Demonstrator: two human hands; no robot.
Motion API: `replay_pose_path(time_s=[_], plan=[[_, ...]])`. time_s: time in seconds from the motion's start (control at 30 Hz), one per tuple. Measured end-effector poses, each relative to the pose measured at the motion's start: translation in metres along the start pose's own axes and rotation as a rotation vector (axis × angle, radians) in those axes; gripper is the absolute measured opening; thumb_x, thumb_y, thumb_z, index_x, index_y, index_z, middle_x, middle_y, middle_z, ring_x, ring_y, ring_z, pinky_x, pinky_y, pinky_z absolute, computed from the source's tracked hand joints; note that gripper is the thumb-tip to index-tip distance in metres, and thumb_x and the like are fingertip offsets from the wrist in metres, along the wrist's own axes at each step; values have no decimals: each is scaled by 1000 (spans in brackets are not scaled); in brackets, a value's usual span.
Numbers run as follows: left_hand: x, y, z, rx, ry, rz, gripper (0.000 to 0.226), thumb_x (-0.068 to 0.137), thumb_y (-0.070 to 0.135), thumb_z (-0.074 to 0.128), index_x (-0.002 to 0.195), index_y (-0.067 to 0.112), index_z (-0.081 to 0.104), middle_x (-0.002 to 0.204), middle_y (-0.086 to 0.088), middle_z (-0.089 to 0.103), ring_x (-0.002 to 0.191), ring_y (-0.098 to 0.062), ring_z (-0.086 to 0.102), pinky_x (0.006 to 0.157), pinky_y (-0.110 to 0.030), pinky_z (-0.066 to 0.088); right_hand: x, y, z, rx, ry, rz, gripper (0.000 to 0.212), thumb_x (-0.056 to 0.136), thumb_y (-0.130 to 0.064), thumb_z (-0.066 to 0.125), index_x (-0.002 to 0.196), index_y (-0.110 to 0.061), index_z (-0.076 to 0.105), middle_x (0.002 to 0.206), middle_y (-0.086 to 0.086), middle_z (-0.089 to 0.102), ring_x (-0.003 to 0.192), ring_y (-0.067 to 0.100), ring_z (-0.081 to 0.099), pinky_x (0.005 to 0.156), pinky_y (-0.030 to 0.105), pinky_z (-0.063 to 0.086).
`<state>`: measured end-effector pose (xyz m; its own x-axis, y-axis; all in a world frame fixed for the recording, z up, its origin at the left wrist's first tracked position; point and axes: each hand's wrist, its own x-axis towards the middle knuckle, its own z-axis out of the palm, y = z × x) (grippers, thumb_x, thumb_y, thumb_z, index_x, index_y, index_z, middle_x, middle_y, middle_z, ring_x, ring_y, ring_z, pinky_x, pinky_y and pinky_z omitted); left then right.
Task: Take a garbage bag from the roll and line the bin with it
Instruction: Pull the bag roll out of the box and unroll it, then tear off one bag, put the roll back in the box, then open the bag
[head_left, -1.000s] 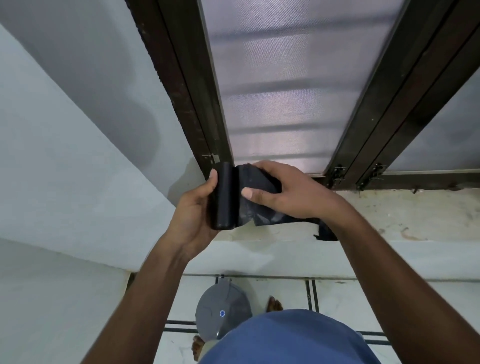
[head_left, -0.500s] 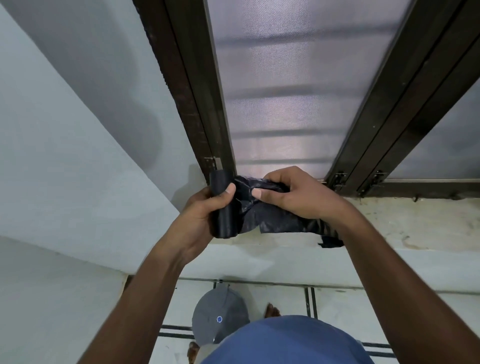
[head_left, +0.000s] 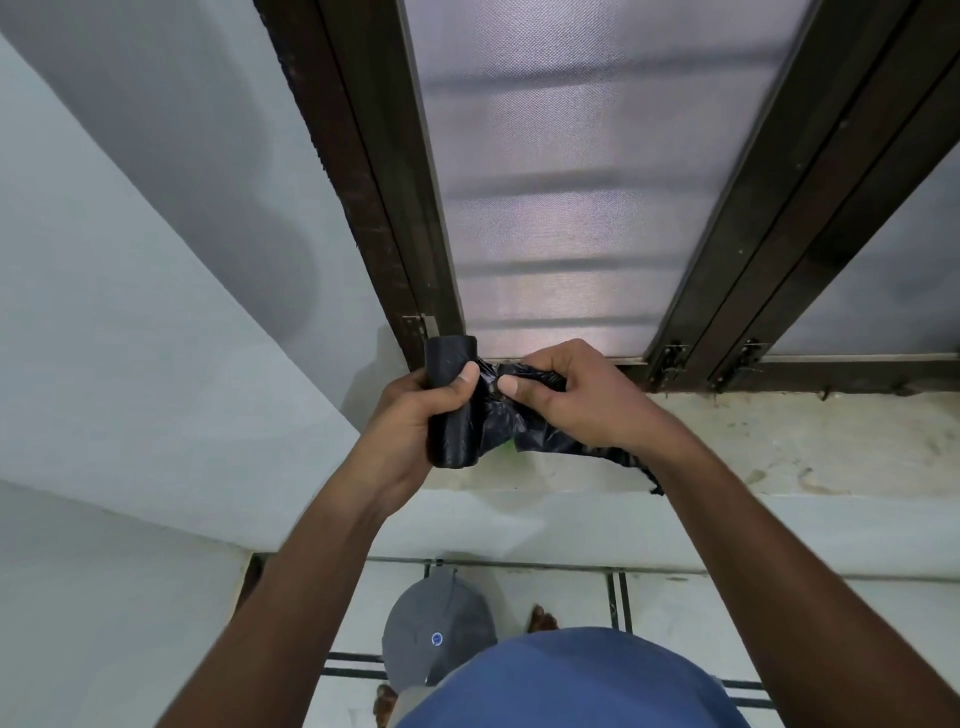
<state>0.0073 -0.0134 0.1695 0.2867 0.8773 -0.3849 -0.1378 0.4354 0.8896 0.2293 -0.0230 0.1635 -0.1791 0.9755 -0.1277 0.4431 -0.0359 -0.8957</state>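
Right now my left hand (head_left: 415, 415) grips the black garbage bag roll (head_left: 451, 402) at frame centre while my right hand (head_left: 571, 395) pinches its loose bag (head_left: 524, 431). Pulling crookedly could rip the film. The bin (head_left: 439, 631) waits bottom centre.

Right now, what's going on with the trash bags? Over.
Left hand grips the roll. Right hand pinches the loose bag, not yet torn free. Bin on the floor, lid closed.

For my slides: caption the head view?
Left hand grips black bag roll; right hand pinches its loose bag.
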Motion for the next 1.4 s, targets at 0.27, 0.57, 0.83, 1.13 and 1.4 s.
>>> replay_pose_path(time_s=[0.27, 0.57, 0.83, 1.13, 1.4], plan=[[17, 3, 3, 7, 59, 52, 38, 95, 22, 77, 128, 2, 74, 124, -17, 80, 112, -33, 78, 91, -40, 63, 9, 8, 12, -71, 151, -51, 43, 107, -36, 71, 69, -16, 62, 54, -8, 53, 52, 14, 46, 56, 33, 38], [17, 17, -4, -187, 16, 164, 11, 94, 16, 70, 97, 11, 80, 84, -1, 69, 71, -16, 68, 74, -31, 61, 34, 57, -23, -473, 477, 238, 32, 110, -45, 59, 96, -25, 79, 81, -2, 73, 85, 30, 73, 67, 33, 45], [39, 20, -22, 175, 237, 244, 37, 98, 26, 79, 128, 6, 74, 101, -3, 79, 90, -20, 74, 81, -35, 60, 20, 26, -42, -89, -327, 280, 64, 93, -80, 65, 88, -20, 85, 72, -7, 74, 60, 6, 65, 74, 28, 47], [27, 16, -17, 424, -351, -162, 36, 94, 20, 81, 128, 9, 73, 100, -7, 78, 92, -27, 75, 101, -61, 60, 36, 39, -33, 396, -20, 79, 47, 106, -45, 72, 66, -26, 56, 75, -1, 45, 80, 14, 46, 86, 28, 37], [23, 12, -7, 204, -453, -18, 42, 96, 16, 67, 137, 5, 72, 88, 1, 63, 82, -20, 56, 79, -32, 56, 39, 49, -12, 72, 239, 28, 61, 101, -51, 76, 65, -25, 35, 58, -16, 30, 56, 10, 30, 60, 31, 28]])
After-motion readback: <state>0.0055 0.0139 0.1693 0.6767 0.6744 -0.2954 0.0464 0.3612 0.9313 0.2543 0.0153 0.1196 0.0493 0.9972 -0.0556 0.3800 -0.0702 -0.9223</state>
